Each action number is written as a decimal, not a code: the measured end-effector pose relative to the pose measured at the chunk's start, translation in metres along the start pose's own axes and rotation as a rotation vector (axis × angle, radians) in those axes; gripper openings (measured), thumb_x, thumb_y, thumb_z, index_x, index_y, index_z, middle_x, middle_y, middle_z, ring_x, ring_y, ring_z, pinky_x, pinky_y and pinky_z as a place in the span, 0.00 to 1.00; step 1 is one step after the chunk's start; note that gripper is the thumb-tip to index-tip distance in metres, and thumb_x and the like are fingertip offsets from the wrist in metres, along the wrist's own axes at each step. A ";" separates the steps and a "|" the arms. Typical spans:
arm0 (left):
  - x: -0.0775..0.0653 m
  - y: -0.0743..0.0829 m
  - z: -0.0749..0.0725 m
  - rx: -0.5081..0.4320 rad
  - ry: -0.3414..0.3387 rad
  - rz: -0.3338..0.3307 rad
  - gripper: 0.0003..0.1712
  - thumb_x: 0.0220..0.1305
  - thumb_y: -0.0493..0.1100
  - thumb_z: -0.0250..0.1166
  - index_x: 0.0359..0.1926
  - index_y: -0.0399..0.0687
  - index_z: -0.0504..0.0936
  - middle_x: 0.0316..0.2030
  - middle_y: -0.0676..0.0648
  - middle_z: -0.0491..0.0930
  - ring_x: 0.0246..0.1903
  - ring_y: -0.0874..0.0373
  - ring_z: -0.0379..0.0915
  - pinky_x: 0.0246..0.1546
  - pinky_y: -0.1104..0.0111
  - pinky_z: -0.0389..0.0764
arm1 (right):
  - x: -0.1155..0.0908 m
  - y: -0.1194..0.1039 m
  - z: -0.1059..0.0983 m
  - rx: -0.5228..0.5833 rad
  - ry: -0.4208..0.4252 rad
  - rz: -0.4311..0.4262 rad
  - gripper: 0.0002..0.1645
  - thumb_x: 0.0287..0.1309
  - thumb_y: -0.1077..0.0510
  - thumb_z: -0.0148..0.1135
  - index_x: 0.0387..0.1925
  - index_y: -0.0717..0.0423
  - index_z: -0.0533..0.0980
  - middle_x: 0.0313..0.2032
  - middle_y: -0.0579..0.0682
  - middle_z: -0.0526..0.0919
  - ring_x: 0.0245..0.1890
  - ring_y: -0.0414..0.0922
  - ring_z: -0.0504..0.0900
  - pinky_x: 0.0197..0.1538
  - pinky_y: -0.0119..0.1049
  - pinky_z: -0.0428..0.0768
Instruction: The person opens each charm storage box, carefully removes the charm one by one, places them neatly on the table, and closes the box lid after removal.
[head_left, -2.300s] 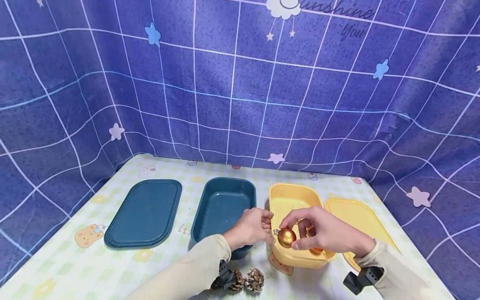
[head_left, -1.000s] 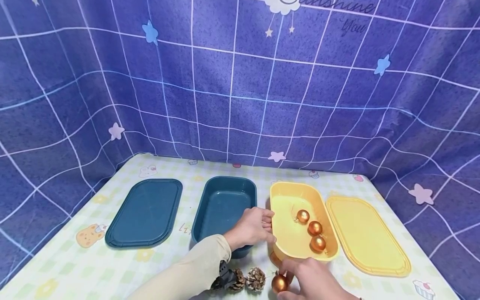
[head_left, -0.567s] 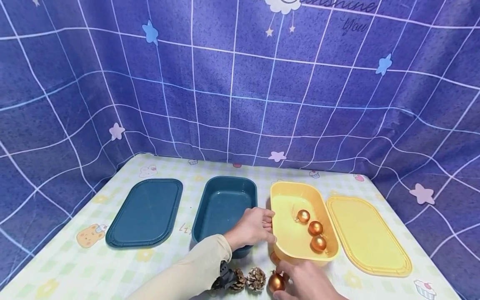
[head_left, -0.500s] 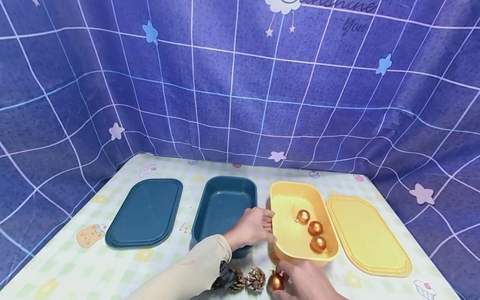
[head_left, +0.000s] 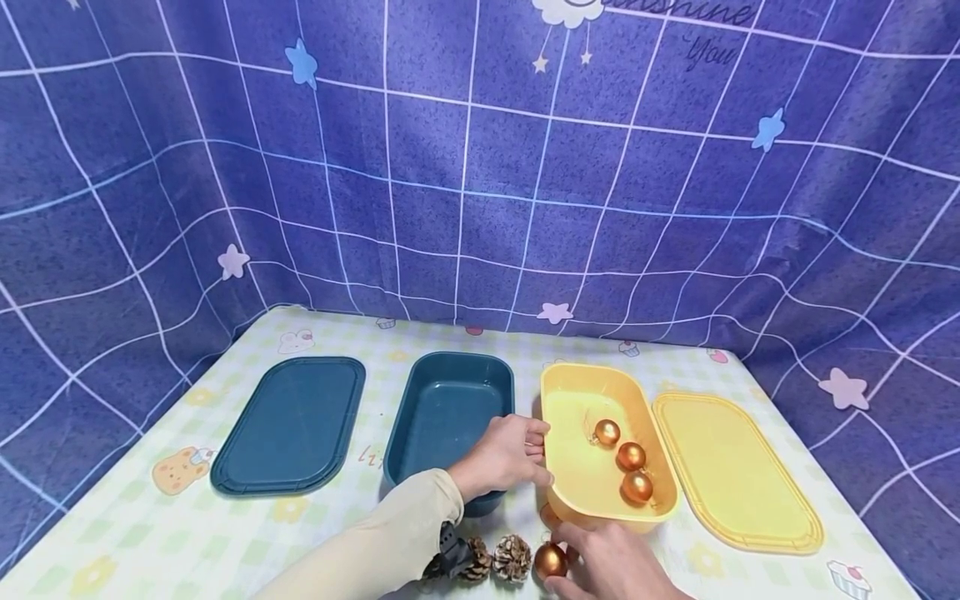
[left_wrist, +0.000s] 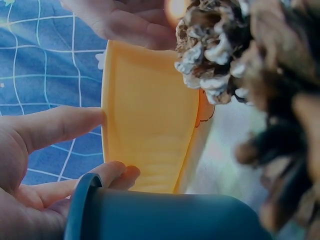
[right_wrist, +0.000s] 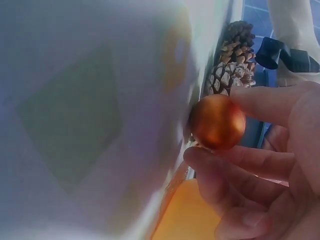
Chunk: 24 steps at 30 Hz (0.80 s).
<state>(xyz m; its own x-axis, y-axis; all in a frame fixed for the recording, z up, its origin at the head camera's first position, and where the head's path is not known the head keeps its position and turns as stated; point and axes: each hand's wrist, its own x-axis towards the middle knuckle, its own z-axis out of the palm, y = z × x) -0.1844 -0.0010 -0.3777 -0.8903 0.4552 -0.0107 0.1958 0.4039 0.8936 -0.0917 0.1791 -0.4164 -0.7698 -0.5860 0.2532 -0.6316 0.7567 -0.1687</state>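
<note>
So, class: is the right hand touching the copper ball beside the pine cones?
Touching. In the right wrist view, fingers of the right hand pinch the copper ball from both sides, with no gap.

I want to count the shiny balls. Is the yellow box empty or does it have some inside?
Not empty. The yellow box has three shiny balls inside, lined up near its right wall.

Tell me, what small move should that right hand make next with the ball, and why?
Probably lift the gold ball and carry it over the yellow box. The right hand pinches it on the table beside the pine cones, three like balls lie inside, and the left hand steadies the rim.
</note>
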 end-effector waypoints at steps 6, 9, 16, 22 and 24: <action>0.000 -0.001 0.000 -0.003 -0.001 0.003 0.40 0.43 0.27 0.76 0.62 0.27 0.75 0.53 0.31 0.83 0.53 0.41 0.84 0.53 0.59 0.88 | -0.001 0.001 -0.004 0.042 0.008 0.005 0.19 0.52 0.41 0.74 0.37 0.49 0.83 0.29 0.40 0.84 0.23 0.24 0.69 0.24 0.19 0.67; 0.000 0.000 0.000 -0.004 -0.001 0.003 0.40 0.43 0.27 0.76 0.62 0.28 0.75 0.53 0.31 0.83 0.53 0.41 0.84 0.53 0.59 0.87 | -0.002 0.002 -0.006 0.041 0.035 -0.008 0.18 0.52 0.41 0.74 0.36 0.48 0.83 0.28 0.39 0.83 0.24 0.23 0.70 0.24 0.19 0.68; 0.000 0.002 -0.003 0.003 -0.011 0.001 0.40 0.43 0.27 0.76 0.62 0.28 0.75 0.53 0.30 0.83 0.53 0.40 0.84 0.52 0.61 0.88 | -0.001 -0.002 -0.021 0.055 0.011 0.014 0.17 0.53 0.41 0.73 0.37 0.44 0.81 0.28 0.35 0.81 0.24 0.25 0.71 0.24 0.21 0.68; 0.000 0.004 -0.005 0.031 -0.010 -0.014 0.39 0.45 0.29 0.76 0.63 0.29 0.76 0.54 0.32 0.83 0.52 0.43 0.85 0.52 0.60 0.88 | 0.005 -0.002 -0.049 0.060 -0.001 0.011 0.16 0.53 0.42 0.73 0.37 0.45 0.82 0.28 0.35 0.85 0.27 0.26 0.78 0.26 0.23 0.74; 0.000 0.004 -0.006 0.039 -0.011 -0.014 0.39 0.45 0.29 0.76 0.62 0.29 0.76 0.53 0.32 0.84 0.52 0.44 0.85 0.52 0.61 0.88 | 0.008 -0.001 -0.058 0.069 0.037 0.002 0.13 0.52 0.45 0.75 0.36 0.44 0.82 0.27 0.33 0.84 0.26 0.25 0.76 0.26 0.21 0.73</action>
<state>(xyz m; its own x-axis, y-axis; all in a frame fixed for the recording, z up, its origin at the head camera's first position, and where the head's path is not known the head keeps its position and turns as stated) -0.1856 -0.0040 -0.3714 -0.8885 0.4581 -0.0282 0.1996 0.4411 0.8750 -0.0919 0.1903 -0.3589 -0.7681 -0.5721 0.2876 -0.6356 0.7357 -0.2340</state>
